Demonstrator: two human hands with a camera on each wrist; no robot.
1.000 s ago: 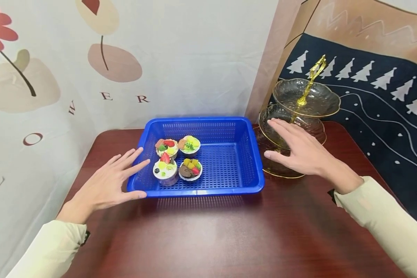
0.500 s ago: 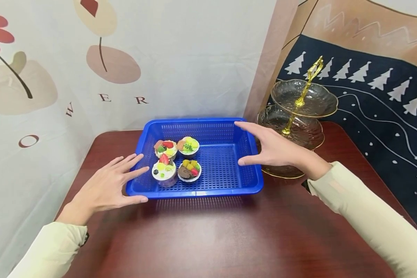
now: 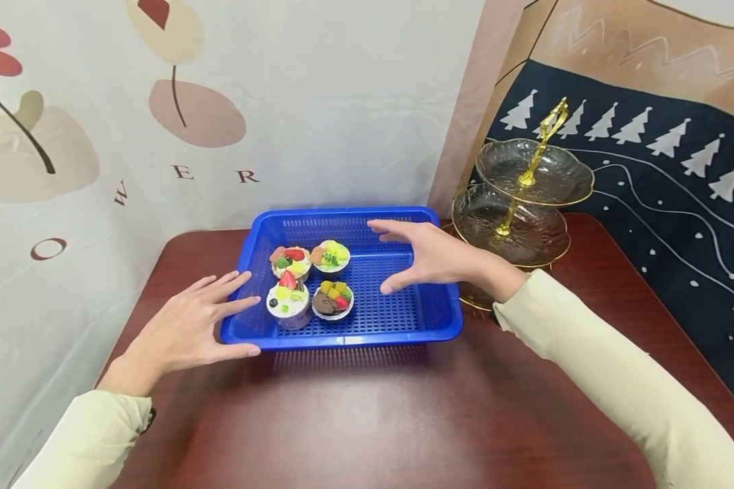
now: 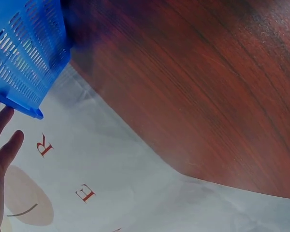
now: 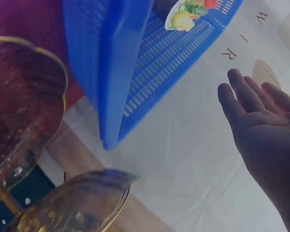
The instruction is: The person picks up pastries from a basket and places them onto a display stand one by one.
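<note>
Basket (image 3: 342, 339): blue and perforated, stood on the reddish-brown table (image 3: 342, 421).
Back row: fruit tart (image 3: 291, 261) sat beside a green-and-yellow-topped cup (image 3: 331, 257), both in the basket's left half.
Front row: white cream cup (image 3: 289, 304) and chocolate-topped cup (image 3: 333, 300) stood just before those two.
Left hand (image 3: 186, 326): spread, fingertips at the basket's left rim; whether they touched it, I could not tell.
Right hand (image 3: 437, 255): hung over the right half, thumb and fingers well apart, the chocolate-topped cup nearest its thumb.
Tiered stand (image 3: 529, 234): stood just right of the basket, its glassy dishes gold-rimmed.
Behind: pale cloth (image 3: 342, 136) bore letters and flowers; dark cloth (image 3: 679, 241) bore white trees.
</note>
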